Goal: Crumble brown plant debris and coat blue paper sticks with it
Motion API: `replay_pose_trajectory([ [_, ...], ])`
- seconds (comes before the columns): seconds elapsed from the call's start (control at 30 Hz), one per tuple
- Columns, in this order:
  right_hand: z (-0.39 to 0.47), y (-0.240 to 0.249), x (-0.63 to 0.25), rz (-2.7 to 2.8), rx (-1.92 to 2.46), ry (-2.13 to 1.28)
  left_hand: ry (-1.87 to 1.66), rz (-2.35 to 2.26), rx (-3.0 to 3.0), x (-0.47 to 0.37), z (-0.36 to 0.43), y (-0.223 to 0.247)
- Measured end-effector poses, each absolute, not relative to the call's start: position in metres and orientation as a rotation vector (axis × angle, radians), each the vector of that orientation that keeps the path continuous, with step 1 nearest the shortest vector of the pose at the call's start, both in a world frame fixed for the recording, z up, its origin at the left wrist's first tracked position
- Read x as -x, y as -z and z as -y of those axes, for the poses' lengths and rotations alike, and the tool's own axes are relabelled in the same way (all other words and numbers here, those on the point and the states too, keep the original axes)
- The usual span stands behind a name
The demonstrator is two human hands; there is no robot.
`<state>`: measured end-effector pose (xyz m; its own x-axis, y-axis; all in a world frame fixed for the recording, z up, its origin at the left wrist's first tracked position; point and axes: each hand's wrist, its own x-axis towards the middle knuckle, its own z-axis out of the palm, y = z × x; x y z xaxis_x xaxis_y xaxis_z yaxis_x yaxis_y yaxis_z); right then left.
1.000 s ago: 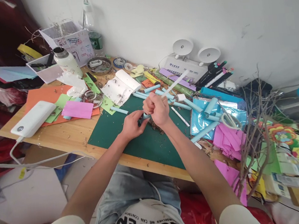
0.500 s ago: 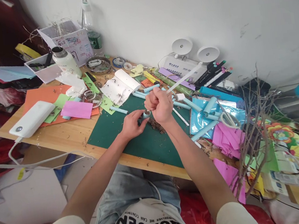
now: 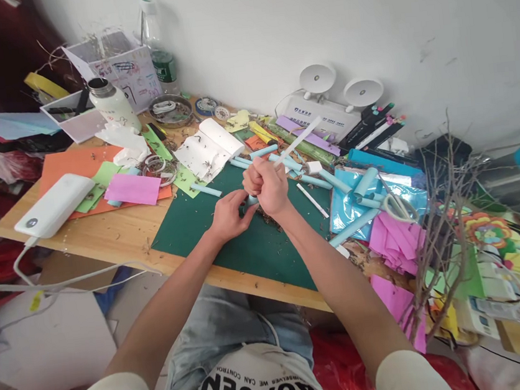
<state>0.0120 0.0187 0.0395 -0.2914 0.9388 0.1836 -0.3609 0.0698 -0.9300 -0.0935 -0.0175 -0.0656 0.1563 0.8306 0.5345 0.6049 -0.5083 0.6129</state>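
The left hand (image 3: 228,217) is closed round a short blue tube (image 3: 252,200) over the green mat (image 3: 188,223), near dark crumbs (image 3: 270,220). The right hand (image 3: 267,185) is a fist clamped on a white stick (image 3: 301,138), close against the tube's top; whether the stick's hidden end is inside, I cannot tell. The tube looks light and thin-walled, likely to crease if squeezed, so a loose grip low on its side suits it; the stick looks stiffer, best held firmly mid-length

White stick (image 3: 300,138), tilted, blue tube (image 3: 252,200), part-hidden
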Motion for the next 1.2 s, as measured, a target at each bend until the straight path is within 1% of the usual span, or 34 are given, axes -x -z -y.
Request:
replay_pose_trajectory([
  [0.43,-0.025,-0.034,-0.019,1.227,0.754,-1.453,-1.262,-1.399,-2.183,0.094,0.017,0.066],
  [0.63,-0.019,-0.037,-0.021,1.232,0.688,-1.447,-1.281,-1.385,-2.176,0.094,0.017,0.065],
  [1.2,-0.024,-0.036,-0.015,1.25,0.701,-1.487,-1.288,-1.384,-2.19,0.094,0.017,0.066],
])
